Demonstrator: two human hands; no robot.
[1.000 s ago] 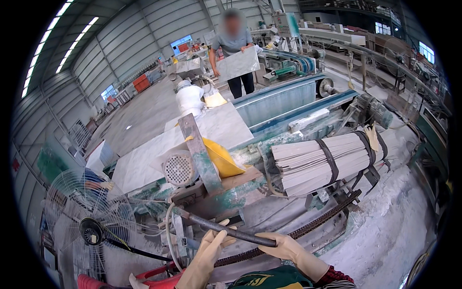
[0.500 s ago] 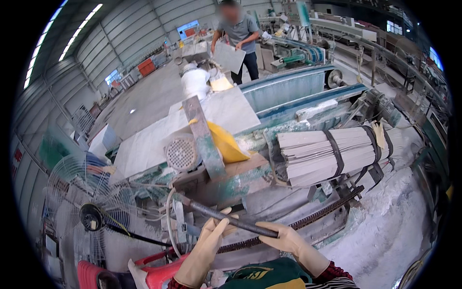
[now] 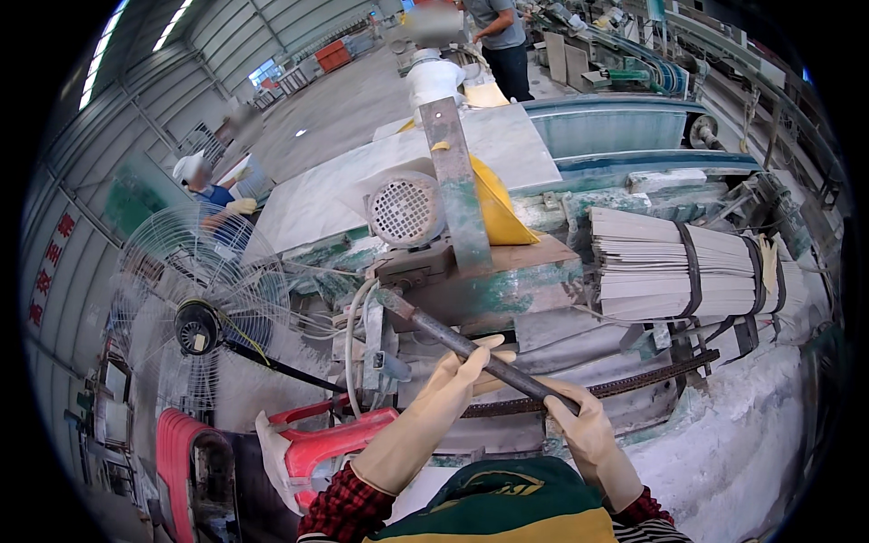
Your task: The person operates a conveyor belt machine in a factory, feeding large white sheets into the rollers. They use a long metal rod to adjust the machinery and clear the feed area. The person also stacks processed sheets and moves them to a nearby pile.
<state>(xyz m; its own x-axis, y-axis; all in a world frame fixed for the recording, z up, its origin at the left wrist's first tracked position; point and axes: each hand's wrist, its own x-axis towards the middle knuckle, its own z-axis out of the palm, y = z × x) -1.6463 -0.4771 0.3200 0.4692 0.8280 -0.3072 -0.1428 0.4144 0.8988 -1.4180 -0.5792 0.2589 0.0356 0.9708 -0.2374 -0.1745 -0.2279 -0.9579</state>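
Note:
Both my hands wear pale rubber gloves. My left hand wraps around the middle of a dark metal lever bar that slants up-left into a dusty green machine. My right hand grips the bar's lower end. Above the bar sits a grey electric motor with a slotted round cover, beside an upright green steel post and a yellow cover.
A strapped bundle of pale thin slabs lies to the right. A standing wire fan is at left, red plastic stools below it. A large white slab lies behind the motor. Other people stand at the far top and left.
The view has shifted closer to the machine and tilted. Both hands stay clamped on the lever bar, which has kept about the same slant.

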